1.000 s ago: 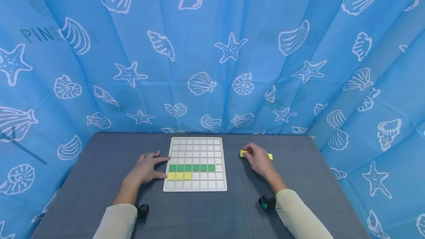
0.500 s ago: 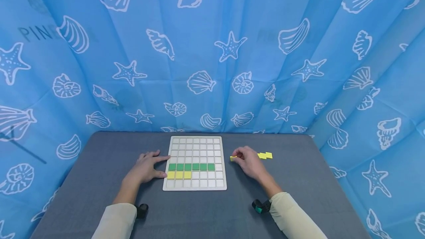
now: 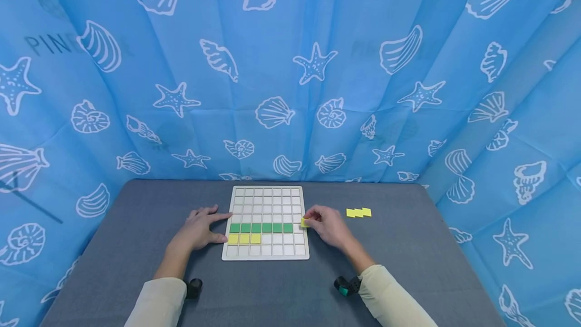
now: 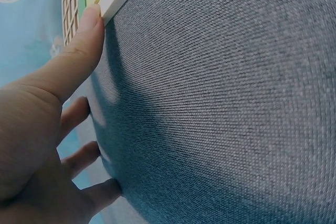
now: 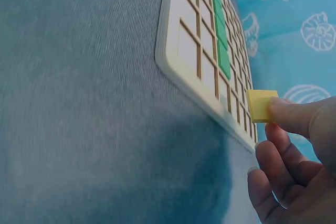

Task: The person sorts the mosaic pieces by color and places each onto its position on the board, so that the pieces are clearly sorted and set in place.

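A white grid board (image 3: 272, 252) lies flat on the table. One of its rows holds several green tiles (image 3: 256, 228), and the row nearer me has three yellow tiles (image 3: 244, 239) at its left end. My left hand (image 3: 196, 231) rests at the board's left edge, its index finger and thumb extended against the rim; the left wrist view shows the thumb (image 4: 89, 30) touching the edge. Between thumb and fingers my right hand (image 3: 330, 226) pinches a yellow square tile (image 5: 260, 105), held just above the board's right edge.
Several yellow tiles (image 3: 358, 213) lie overlapping in a short row on the grey tabletop (image 3: 408, 246), right of the board. A blue curtain (image 3: 290, 74) printed with white shells and starfish hangs behind the table.
My right hand has moved left from the loose yellow tiles to the board's right edge, carrying one tile away from them. The left hand stays at the board's left edge.
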Demonstrator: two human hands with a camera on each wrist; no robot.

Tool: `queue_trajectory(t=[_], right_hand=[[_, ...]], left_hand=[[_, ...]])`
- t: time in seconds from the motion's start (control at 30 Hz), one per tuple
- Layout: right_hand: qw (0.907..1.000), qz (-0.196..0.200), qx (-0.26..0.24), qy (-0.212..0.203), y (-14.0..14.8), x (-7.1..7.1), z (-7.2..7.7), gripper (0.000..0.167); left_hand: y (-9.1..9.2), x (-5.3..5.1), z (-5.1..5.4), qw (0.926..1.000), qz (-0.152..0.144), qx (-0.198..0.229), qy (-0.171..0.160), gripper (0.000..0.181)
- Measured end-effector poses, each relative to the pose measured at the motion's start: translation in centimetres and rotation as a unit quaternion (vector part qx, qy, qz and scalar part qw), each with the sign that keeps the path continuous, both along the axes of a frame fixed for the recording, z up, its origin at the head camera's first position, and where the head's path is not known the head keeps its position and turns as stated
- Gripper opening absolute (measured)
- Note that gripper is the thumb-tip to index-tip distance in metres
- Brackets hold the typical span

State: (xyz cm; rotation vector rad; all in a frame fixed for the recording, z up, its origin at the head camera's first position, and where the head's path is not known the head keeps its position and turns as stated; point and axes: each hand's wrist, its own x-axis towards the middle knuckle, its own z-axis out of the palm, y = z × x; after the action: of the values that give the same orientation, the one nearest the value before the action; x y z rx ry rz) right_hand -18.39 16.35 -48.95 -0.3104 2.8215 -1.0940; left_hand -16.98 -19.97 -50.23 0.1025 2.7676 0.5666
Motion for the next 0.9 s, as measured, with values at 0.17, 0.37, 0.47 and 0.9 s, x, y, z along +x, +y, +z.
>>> queue_trajectory(t=[0.17, 0.37, 0.47, 0.9], right_hand=[[0.9997, 0.011, -0.021, -0.009, -0.9, 0.2, 0.0, 0.004], [0.9980, 0.040, -0.048, -0.006, -2.1, 0.7, -0.2, 0.004], [0.9964, 0.055, -0.064, -0.008, -2.8, 0.9, -0.5, 0.005], [0.9963, 0.070, -0.049, -0.010, -5.8, 1.8, -0.7, 0.005]], left_hand=[[-0.1, -0.1, -0.2, 1.0000, -0.003, 0.001, 0.002, 0.074], [-0.2, -0.1, -0.1, 1.0000, -0.002, 0.003, -0.003, 0.074], [-0.2, -0.1, -0.1, 1.0000, 0.001, 0.005, -0.006, 0.074], [-0.2, 0.0, 0.0, 0.9999, -0.007, 0.010, -0.003, 0.073]])
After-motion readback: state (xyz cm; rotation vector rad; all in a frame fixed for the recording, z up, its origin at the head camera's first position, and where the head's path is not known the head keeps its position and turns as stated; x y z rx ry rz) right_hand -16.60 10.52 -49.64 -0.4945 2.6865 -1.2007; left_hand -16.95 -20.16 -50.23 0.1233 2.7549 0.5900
